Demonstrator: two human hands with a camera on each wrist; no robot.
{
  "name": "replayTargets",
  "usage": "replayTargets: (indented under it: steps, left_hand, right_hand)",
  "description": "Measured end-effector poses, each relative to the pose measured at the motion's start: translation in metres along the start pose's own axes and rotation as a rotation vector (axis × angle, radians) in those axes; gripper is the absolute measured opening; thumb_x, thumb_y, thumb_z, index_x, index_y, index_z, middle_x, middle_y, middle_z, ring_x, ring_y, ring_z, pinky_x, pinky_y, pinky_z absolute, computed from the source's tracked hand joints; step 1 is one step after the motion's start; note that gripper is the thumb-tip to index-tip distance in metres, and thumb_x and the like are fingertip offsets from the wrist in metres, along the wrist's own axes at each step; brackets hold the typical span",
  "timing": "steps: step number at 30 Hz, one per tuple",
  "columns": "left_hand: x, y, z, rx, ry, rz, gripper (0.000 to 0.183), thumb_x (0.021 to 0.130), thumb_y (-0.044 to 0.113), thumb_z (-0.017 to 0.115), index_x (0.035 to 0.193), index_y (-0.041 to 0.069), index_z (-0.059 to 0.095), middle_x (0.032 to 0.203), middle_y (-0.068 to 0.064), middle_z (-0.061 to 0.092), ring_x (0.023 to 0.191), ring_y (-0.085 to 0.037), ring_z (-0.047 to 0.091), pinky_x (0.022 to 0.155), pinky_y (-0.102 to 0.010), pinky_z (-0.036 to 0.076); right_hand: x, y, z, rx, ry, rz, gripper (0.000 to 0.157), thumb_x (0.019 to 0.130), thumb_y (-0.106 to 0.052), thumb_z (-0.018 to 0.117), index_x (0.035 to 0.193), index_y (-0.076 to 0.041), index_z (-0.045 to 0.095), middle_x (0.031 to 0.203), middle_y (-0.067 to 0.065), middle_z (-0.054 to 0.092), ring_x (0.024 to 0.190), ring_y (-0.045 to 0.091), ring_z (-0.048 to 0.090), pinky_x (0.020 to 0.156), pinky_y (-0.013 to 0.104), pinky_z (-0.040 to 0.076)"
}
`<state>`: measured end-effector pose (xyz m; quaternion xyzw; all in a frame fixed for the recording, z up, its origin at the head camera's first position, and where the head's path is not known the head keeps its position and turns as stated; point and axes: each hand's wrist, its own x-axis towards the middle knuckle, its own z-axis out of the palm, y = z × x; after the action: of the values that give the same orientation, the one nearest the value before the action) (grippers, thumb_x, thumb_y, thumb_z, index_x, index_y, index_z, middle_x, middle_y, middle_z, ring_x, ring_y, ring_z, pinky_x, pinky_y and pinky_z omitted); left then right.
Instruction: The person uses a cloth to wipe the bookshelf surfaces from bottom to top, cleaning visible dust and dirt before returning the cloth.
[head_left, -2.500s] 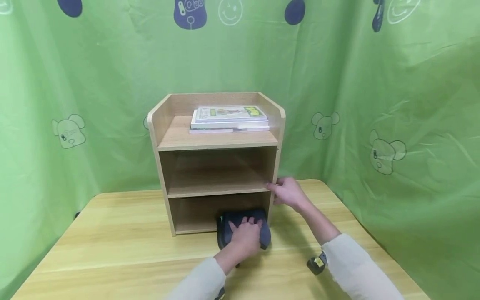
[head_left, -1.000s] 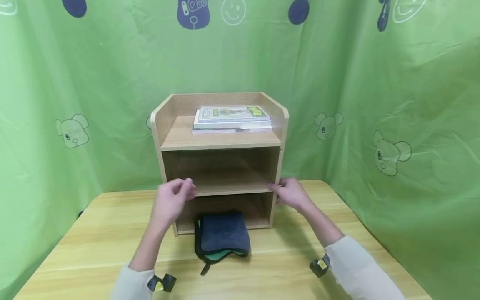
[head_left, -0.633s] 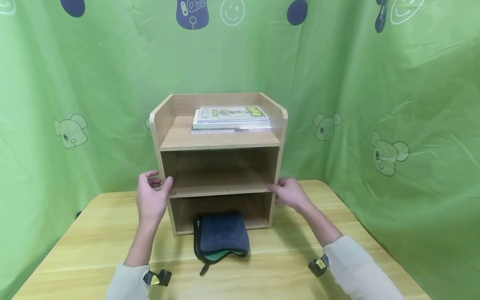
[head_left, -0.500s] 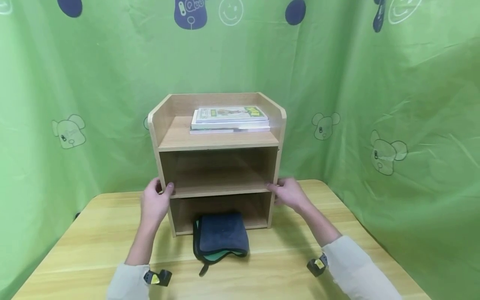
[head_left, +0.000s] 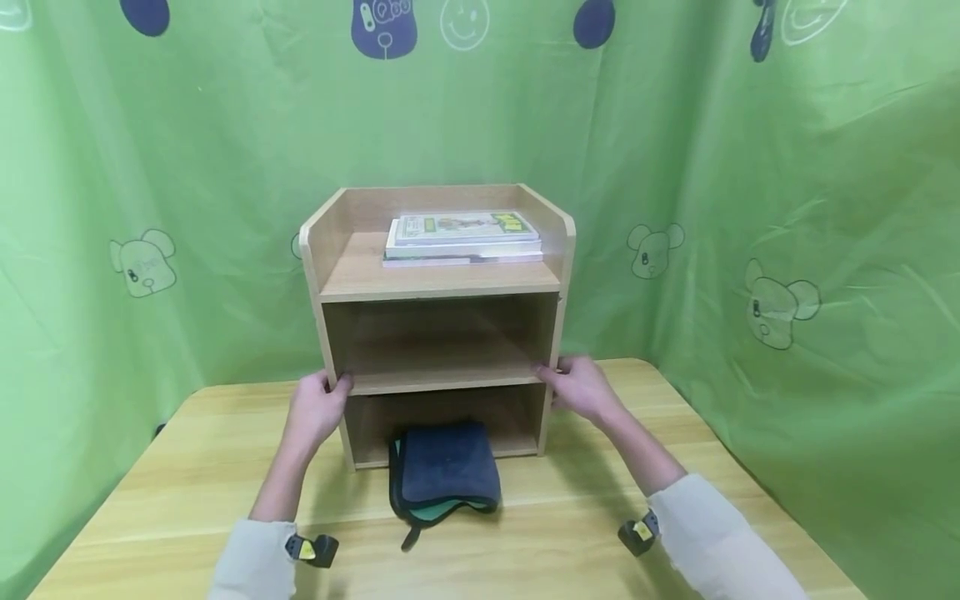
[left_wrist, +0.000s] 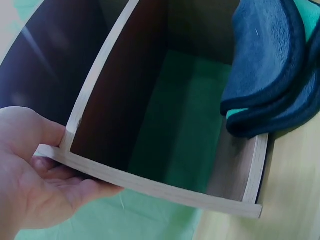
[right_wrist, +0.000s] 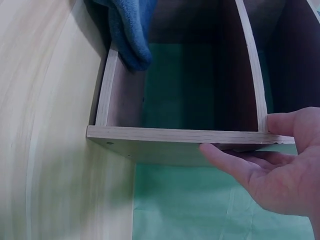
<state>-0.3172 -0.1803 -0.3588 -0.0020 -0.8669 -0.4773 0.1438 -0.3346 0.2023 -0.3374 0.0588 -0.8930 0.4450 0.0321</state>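
Note:
A light wooden shelf unit with two lower compartments stands on the table. My left hand grips its left side panel at the height of the middle board, thumb on the inner side and fingers on the outside. On the opposite side my right hand holds the right panel the same way, as the right wrist view shows with its thumb by the board's end. A folded dark blue cloth with black edging and a green underside lies over the front of the bottom compartment, part of it on the table.
A stack of several books lies on the top of the shelf unit. The wooden table reaches out on both sides. Green patterned curtains hang behind it and along its sides.
My left hand has let go of the cloth, which now sits further left, and has moved over to take hold of the shelf unit's left panel. The right hand has kept its grip.

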Motion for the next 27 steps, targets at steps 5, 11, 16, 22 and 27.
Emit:
replayTargets:
  steps: [5, 11, 16, 22, 27]
  left_hand:
    - [0.000, -0.002, -0.003, -0.015, -0.024, 0.005, 0.031, 0.095, 0.027, 0.052, 0.074, 0.005, 0.052, 0.058, 0.000, 0.041, 0.049, -0.013, 0.037, 0.041, -0.027, 0.034]
    - [0.001, -0.003, -0.005, -0.040, -0.055, 0.013, 0.031, 0.094, 0.027, 0.053, 0.071, 0.007, 0.050, 0.058, 0.001, 0.040, 0.048, -0.013, 0.035, 0.040, -0.025, 0.032]
    - [0.000, -0.003, -0.005, -0.049, -0.050, 0.020, 0.031, 0.095, 0.026, 0.054, 0.074, 0.004, 0.052, 0.060, 0.000, 0.041, 0.051, -0.014, 0.035, 0.043, -0.027, 0.034]
    - [0.001, -0.004, -0.004, -0.075, -0.055, -0.006, 0.028, 0.094, 0.026, 0.055, 0.081, 0.001, 0.057, 0.062, 0.000, 0.041, 0.053, -0.014, 0.036, 0.045, -0.026, 0.034]
    - [0.001, -0.005, -0.006, -0.101, -0.058, -0.016, 0.027, 0.094, 0.025, 0.056, 0.083, 0.001, 0.060, 0.061, 0.001, 0.041, 0.053, -0.013, 0.036, 0.045, -0.027, 0.034]
  right_hand:
    - [-0.001, 0.000, 0.002, -0.051, 0.011, -0.030, 0.038, 0.094, -0.036, 0.055, 0.095, 0.001, 0.063, 0.079, 0.015, 0.064, 0.062, 0.019, 0.065, 0.056, 0.033, 0.050]
    - [-0.005, -0.001, 0.004, -0.230, 0.009, -0.028, 0.054, 0.097, -0.048, 0.045, 0.059, -0.010, 0.047, 0.048, 0.002, 0.048, 0.042, 0.015, 0.044, 0.044, 0.027, 0.037]
    - [-0.017, -0.005, 0.006, -0.372, -0.076, -0.010, 0.055, 0.097, -0.048, 0.044, 0.060, -0.010, 0.053, 0.048, -0.002, 0.043, 0.041, 0.014, 0.043, 0.046, 0.029, 0.041]
    - [-0.031, -0.013, 0.025, -0.510, -0.098, -0.093, 0.042, 0.090, -0.039, 0.061, 0.059, -0.012, 0.053, 0.051, -0.002, 0.047, 0.045, 0.011, 0.042, 0.045, 0.027, 0.038]
    - [-0.037, -0.025, 0.058, -0.533, -0.005, -0.189, 0.036, 0.088, -0.038, 0.066, 0.080, -0.004, 0.062, 0.060, 0.003, 0.057, 0.052, 0.017, 0.054, 0.051, 0.030, 0.045]
